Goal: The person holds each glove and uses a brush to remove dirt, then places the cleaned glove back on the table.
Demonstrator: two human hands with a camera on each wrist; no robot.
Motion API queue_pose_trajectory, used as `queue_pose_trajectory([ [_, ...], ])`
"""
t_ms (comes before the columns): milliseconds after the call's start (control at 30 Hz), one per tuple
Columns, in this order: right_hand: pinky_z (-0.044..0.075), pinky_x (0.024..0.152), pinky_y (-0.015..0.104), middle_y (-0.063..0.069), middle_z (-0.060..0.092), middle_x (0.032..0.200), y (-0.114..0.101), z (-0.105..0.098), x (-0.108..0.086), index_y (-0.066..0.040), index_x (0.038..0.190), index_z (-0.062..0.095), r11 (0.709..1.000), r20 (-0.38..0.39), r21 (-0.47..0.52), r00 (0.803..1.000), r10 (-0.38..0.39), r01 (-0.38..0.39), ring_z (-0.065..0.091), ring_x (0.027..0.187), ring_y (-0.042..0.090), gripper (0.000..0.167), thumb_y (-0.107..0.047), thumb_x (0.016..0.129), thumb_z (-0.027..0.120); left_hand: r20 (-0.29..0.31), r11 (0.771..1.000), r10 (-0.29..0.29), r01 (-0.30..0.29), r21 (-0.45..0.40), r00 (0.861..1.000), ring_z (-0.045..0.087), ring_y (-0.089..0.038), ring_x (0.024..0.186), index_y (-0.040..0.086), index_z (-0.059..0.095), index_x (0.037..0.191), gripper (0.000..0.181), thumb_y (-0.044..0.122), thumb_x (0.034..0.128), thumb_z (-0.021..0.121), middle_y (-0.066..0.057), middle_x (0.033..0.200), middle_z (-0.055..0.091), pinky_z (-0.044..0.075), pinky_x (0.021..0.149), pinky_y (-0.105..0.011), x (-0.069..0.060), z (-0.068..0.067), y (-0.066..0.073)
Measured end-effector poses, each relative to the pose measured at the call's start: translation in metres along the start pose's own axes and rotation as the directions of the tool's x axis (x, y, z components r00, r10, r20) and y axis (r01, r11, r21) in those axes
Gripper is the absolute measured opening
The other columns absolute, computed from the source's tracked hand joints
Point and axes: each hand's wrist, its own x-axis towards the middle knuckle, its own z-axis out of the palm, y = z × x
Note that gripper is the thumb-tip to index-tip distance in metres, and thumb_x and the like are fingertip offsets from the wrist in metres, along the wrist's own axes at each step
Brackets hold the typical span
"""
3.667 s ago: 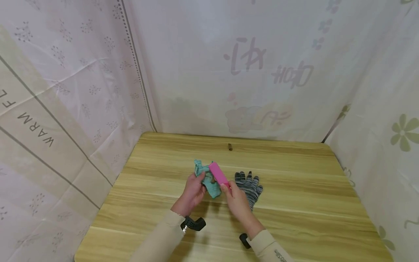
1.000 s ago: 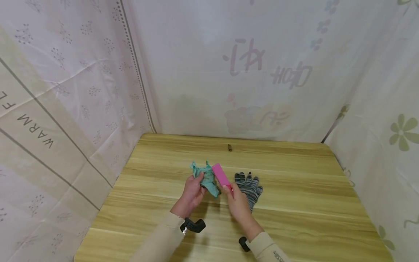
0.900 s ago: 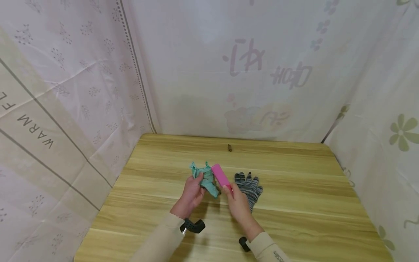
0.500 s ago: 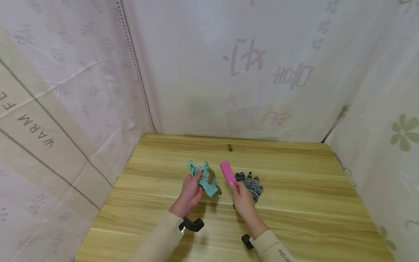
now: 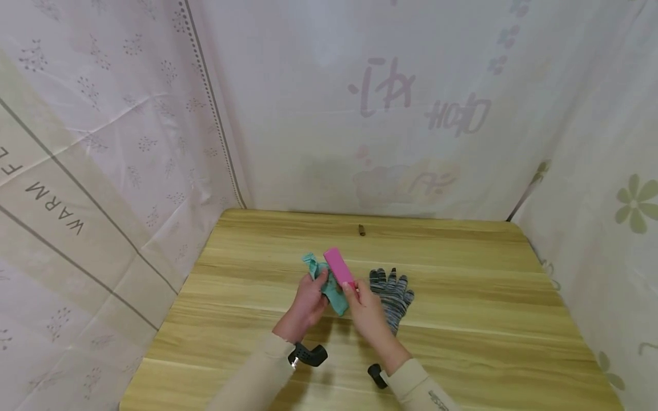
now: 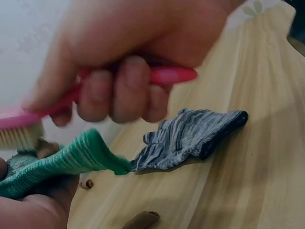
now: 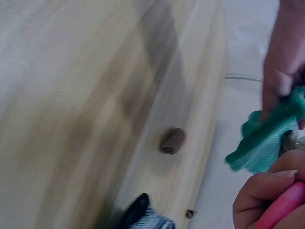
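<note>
A green knit glove [image 5: 336, 301], limp and crumpled, is gripped by my left hand [image 5: 308, 297], thumb on top. My right hand [image 5: 367, 311] curls round the handle of a pink brush [image 5: 337, 266]. Its pale bristles [image 6: 19, 138] face down at the green glove in the left wrist view, close against a brown bit [image 6: 46, 149] on the fabric. The brush head partly covers the glove in the head view. A brown rolled piece [image 7: 172, 141] lies on the table below the hands; in the head view it is hidden.
A grey-and-black striped knit glove [image 5: 393, 297] lies flat right beside my right hand. Another small brown roll [image 5: 362, 230] lies toward the back of the wooden table [image 5: 462, 268]. Patterned cloth [image 5: 298, 114] hangs behind and at both sides.
My right hand swung the brush right, off the green glove, baring brown bits on it, then brought it back left over the glove. My left hand shifted slightly right.
</note>
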Motion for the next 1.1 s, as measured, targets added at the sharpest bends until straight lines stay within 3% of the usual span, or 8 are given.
queue_pose_trajectory([
  [267,0.033,0.049,0.026,-0.002,0.040,0.065,0.013,0.003,-0.002,-0.012,0.104,0.057,0.999,-0.001,-0.051,1.000,-0.001,0.001,0.037,0.055,0.012,0.034,-0.045,0.106,0.050,-0.070,0.997,-0.021,0.016,-0.074,0.997,0.068,-0.009,0.099,0.003,0.046,0.124,0.025,0.024,0.1107,0.042,0.000,0.107,0.066,0.058,0.090,-0.027,0.000,-0.002,0.003],
  [467,0.033,0.050,0.027,-0.001,0.041,0.066,0.023,0.000,-0.002,-0.015,0.105,0.057,0.997,-0.006,-0.066,0.999,0.036,-0.036,0.037,0.056,0.013,0.031,-0.045,0.105,0.049,-0.042,0.995,-0.009,0.005,-0.096,0.999,0.066,-0.010,0.105,-0.001,0.041,0.132,0.034,0.025,0.1105,0.042,-0.001,0.113,0.064,0.056,0.094,-0.029,-0.002,-0.003,0.003],
  [633,0.034,0.050,0.027,-0.001,0.042,0.065,0.025,-0.004,-0.001,-0.015,0.107,0.059,0.996,-0.007,-0.082,0.999,0.038,-0.039,0.038,0.056,0.014,0.035,-0.048,0.105,0.048,-0.060,0.994,-0.005,-0.002,-0.107,0.998,0.066,-0.009,0.103,0.000,0.042,0.130,0.029,0.023,0.1107,0.041,-0.001,0.111,0.064,0.057,0.092,-0.027,-0.001,-0.002,0.003],
  [867,0.034,0.050,0.027,-0.001,0.043,0.066,0.029,-0.006,0.001,-0.015,0.109,0.060,0.993,0.008,-0.115,0.999,0.039,-0.038,0.038,0.056,0.014,0.034,-0.047,0.105,0.048,-0.067,0.995,-0.008,0.001,-0.101,0.998,0.065,-0.010,0.108,-0.002,0.038,0.135,0.034,0.022,0.1112,0.039,-0.003,0.116,0.062,0.054,0.099,-0.029,-0.001,-0.004,0.004],
  [1100,0.034,0.054,0.028,0.000,0.043,0.069,0.036,-0.011,0.002,-0.012,0.110,0.060,0.993,-0.023,-0.110,0.999,0.047,-0.050,0.039,0.061,0.015,0.039,-0.049,0.104,0.048,-0.067,0.994,-0.013,0.006,-0.110,0.998,0.066,-0.009,0.104,-0.002,0.039,0.133,0.033,0.022,0.1110,0.040,-0.002,0.113,0.062,0.055,0.094,-0.026,0.000,-0.003,0.006],
])
